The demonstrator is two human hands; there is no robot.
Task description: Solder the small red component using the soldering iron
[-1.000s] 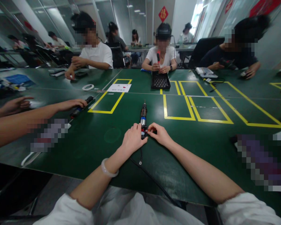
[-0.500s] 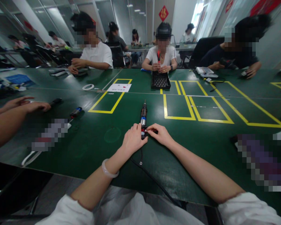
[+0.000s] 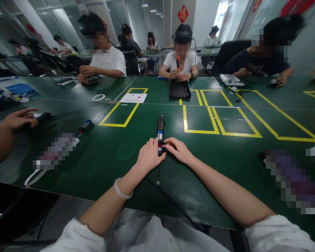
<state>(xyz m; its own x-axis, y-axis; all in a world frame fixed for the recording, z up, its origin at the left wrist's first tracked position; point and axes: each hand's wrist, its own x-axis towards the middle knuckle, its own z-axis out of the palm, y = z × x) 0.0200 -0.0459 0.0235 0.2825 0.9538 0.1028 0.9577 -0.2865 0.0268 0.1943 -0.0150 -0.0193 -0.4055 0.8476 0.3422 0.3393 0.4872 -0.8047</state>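
Observation:
An electric screwdriver (image 3: 160, 127), black with a blue band, lies on the green table (image 3: 220, 164), tip pointing away from me. My left hand (image 3: 148, 156) is curled around its near end from the left. My right hand (image 3: 179, 150) pinches the same end from the right, fingers closed on a small red part there. A black cable (image 3: 173, 202) runs from the tool back toward me and off the table edge. I wear a pale bangle (image 3: 122, 190) on my left wrist.
Yellow tape rectangles (image 3: 199, 120) mark the table beyond the tool. A black tray (image 3: 180, 91) sits before the person opposite. At left, a neighbour's hand (image 3: 19, 118) rests by a dark object, with a small blue cylinder (image 3: 84, 125) nearby. Other people work around the table.
My hands stay on the tool's near end, barely shifting. The neighbour's arm at left has drawn back to the left, leaving the blue cylinder on the table.

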